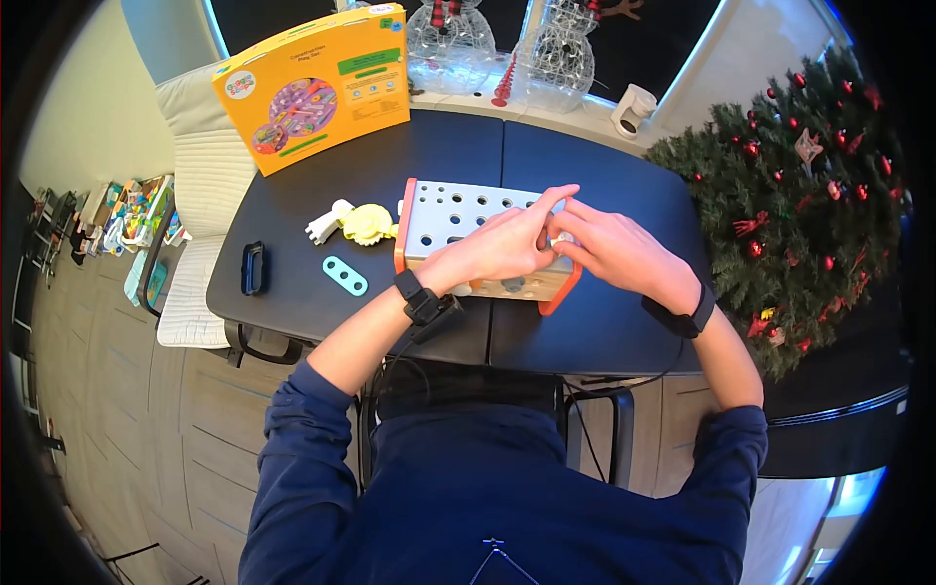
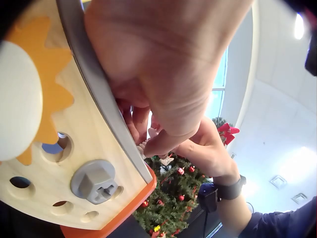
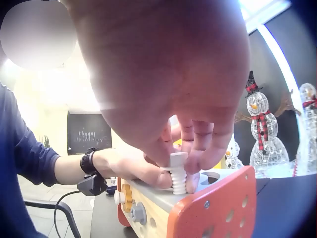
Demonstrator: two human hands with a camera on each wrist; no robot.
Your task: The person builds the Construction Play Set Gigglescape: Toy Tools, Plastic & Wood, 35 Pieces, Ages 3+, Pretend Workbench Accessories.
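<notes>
A white toy bolt (image 3: 179, 173) with a threaded shaft stands upright at the orange end of a toy workbench (image 1: 444, 208). My right hand (image 1: 624, 249) comes down from above and pinches the bolt's head between thumb and fingers. Lower down, my left hand (image 1: 502, 244) holds the threads, its thumb on one side and a fingertip on the other. The bolt's tip shows close over the grey top, which has several round holes. On the wooden side sit a grey hex bolt (image 2: 94, 182) and an orange gear (image 2: 54, 94) with a white centre.
Left of the workbench lie a pale yellow and white toy piece (image 1: 369, 224), a teal strip (image 1: 344, 276) with three holes and a black case (image 1: 253, 268). A yellow box (image 1: 341, 93) stands at the back left. A decorated tree (image 1: 790, 205) is beside the table's right edge.
</notes>
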